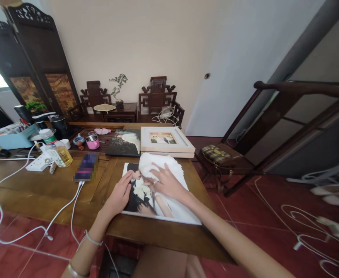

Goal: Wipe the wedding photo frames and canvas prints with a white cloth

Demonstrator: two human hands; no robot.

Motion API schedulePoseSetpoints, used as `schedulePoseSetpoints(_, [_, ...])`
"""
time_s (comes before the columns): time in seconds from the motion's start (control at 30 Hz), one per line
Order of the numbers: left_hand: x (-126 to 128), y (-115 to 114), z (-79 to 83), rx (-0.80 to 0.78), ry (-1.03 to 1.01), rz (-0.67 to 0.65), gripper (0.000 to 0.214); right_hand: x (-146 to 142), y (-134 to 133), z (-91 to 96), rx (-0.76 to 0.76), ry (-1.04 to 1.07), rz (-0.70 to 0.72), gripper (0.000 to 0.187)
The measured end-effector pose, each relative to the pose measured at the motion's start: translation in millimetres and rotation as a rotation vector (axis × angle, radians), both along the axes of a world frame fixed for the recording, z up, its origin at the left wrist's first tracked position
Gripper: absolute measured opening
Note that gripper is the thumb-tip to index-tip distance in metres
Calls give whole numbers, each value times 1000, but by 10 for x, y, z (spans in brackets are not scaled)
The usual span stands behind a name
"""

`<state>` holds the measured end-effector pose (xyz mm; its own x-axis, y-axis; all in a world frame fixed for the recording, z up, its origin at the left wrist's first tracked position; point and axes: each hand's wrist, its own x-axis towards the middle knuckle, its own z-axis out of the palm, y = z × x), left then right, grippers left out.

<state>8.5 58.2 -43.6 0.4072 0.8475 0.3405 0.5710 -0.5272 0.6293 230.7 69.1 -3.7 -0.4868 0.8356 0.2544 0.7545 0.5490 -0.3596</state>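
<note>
A large photo print or panel (146,197) showing two people lies flat on the wooden table near its front right corner. My left hand (122,193) rests flat on the panel's left edge, fingers stretched out and holding nothing. On the upper part of the panel is a white cloth (169,162), bunched and fluffy. My right hand (165,181) presses down on this cloth with its fingers spread. The cloth covers the panel's top right part. Behind the panel stand a white boxed picture frame (183,144) and a dark photo panel (117,141).
A phone (86,166) with white cables lies left on the table. Near it are a bottle (59,152), a power strip (38,162), a pink cup (92,142) and a light blue box (15,137). A dark wooden chair (244,162) with a plaid bag stands right.
</note>
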Motion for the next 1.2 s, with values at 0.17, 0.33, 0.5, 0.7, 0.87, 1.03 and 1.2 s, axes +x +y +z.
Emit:
schedulePoseSetpoints(0.17, [12,27,-6,-13,6,18,42,-116,-637,29,-20,-1,132,33])
schedulePoseSetpoints(0.33, [21,16,17,-27,25,26,43,-73,-1281,94,-133,-20,255,39])
schedulePoseSetpoints(0.5, [13,8,0,-19,44,34,43,274,-1081,-41,-55,-44,31,27])
schedulePoseSetpoints(0.7, [23,-10,33,-29,13,35,41,326,-357,-56,-24,-58,-251,29])
schedulePoseSetpoints(0.87, [27,-26,145,-1,-179,91,41,-199,-359,6,-73,-85,-59,37])
schedulePoseSetpoints(1.03, [12,-27,180,24,-292,127,44,-398,-812,60,-109,-33,313,42])
schedulePoseSetpoints(1.2, [38,-32,147,23,-160,96,41,-86,-1190,171,-154,5,299,43])
